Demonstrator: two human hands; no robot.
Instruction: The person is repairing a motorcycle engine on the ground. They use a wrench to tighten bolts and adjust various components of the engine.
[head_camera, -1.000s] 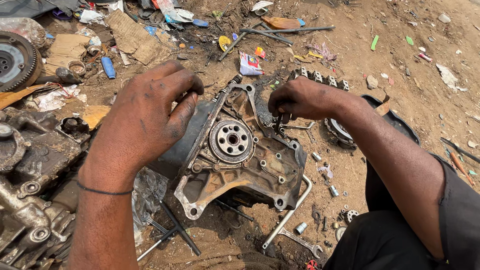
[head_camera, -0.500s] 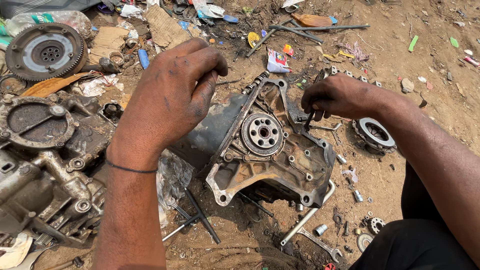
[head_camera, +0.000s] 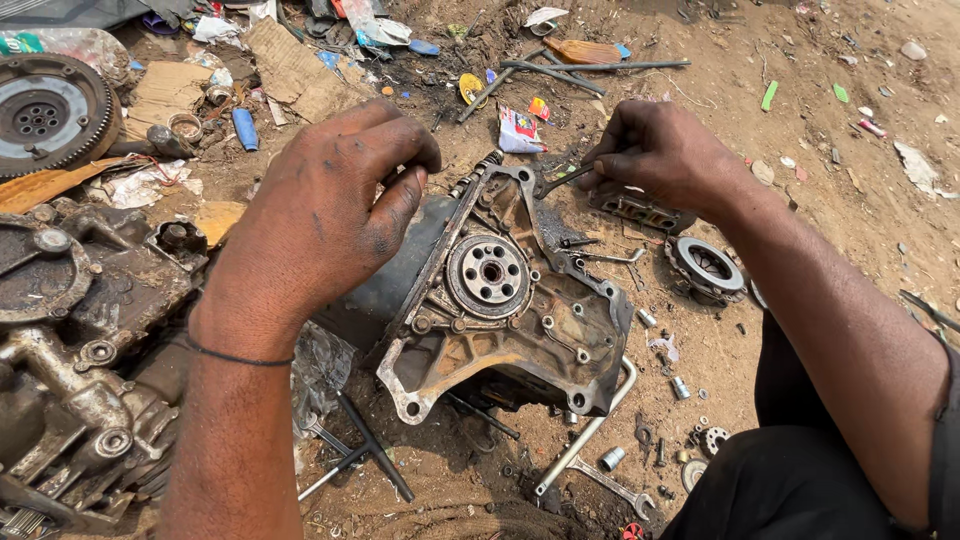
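**A:** Your left hand (head_camera: 335, 215) covers the top left edge of the engine block (head_camera: 500, 300), so you can't see what the fingertips press on there. The fingers are curled down over the rim, bearing on it rather than wrapped round it. What lies under your palm is hidden too.

**B:** And my right?

**A:** Your right hand (head_camera: 665, 155) sits at the block's upper right corner, fingers pinched together on a thin dark tool (head_camera: 560, 180) that points into the casting. Its tip is too small to make out. Your two hands are well apart, one at each upper corner.

**B:** Where does the block lie?

**A:** On the dirt ground (head_camera: 830, 200) in the middle of your view, tilted, with its round flanged hub (head_camera: 488, 273) facing up at you. Its lower edge digs into the soil, and a bent metal bar (head_camera: 590, 430) lies just beside that edge.

**B:** Room to move?

**A:** Tight on your left: a greasy engine casing (head_camera: 90, 330) is cut off by the frame's edge, and a toothed flywheel (head_camera: 45, 110) lies beyond it. On your right the ground is more open, past a round ring-shaped part (head_camera: 705, 268). Loose bolts and sockets (head_camera: 680, 385) are scattered near your knee; nothing holds them, they lie straight on the soil.
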